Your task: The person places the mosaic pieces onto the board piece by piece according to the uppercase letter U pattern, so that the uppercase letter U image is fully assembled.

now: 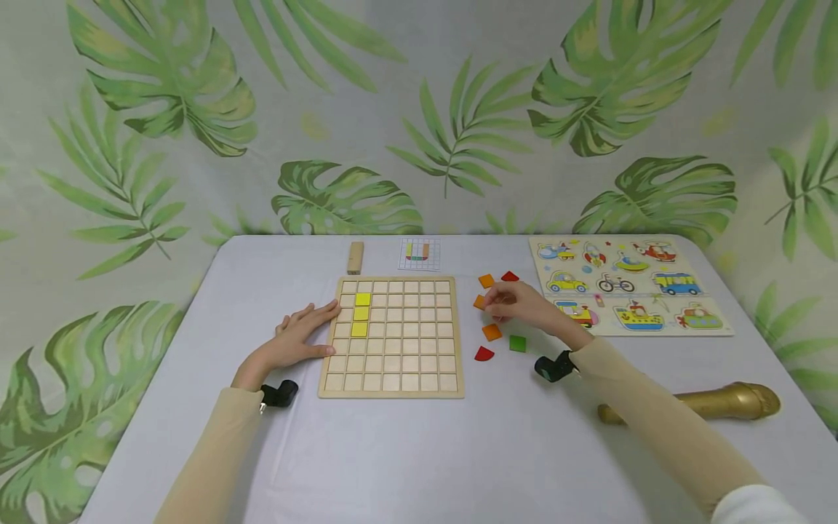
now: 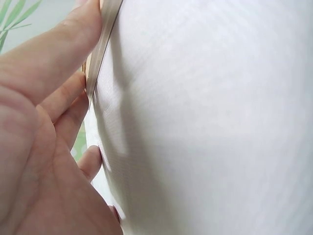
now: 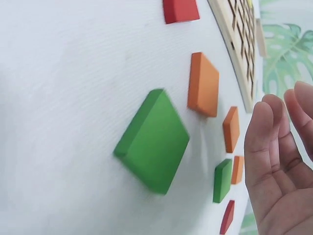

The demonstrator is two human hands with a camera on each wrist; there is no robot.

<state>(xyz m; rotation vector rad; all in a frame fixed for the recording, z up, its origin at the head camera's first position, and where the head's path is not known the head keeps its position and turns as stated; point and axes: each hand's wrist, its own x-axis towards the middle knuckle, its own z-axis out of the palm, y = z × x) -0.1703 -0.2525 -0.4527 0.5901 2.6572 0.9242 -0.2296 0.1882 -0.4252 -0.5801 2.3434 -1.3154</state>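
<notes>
A wooden grid board [image 1: 393, 391] lies on the table, with three yellow square tiles [image 1: 361, 314] in one column near its left side. My left hand [image 1: 294, 346] touches the board's left edge with extended fingers and thumb; the left wrist view shows this hand [image 2: 54, 132] against the wooden edge [image 2: 103, 49]. To the board's right, my right hand [image 1: 517, 304] hovers beside an orange tile [image 1: 479, 302], its fingers loosely bent. In the right wrist view nothing shows between those fingers. Below are a green tile [image 3: 156, 147], other orange tiles [image 3: 204, 85] and another green tile [image 3: 223, 181].
Red quarter-round pieces [image 1: 484, 354] lie near the tiles. Behind the board are a wooden block [image 1: 355, 258] and a gridded card [image 1: 419, 254] with a coloured U shape. A vehicle puzzle board [image 1: 635, 291] and a gold-coloured tapered object [image 1: 733, 402] lie right.
</notes>
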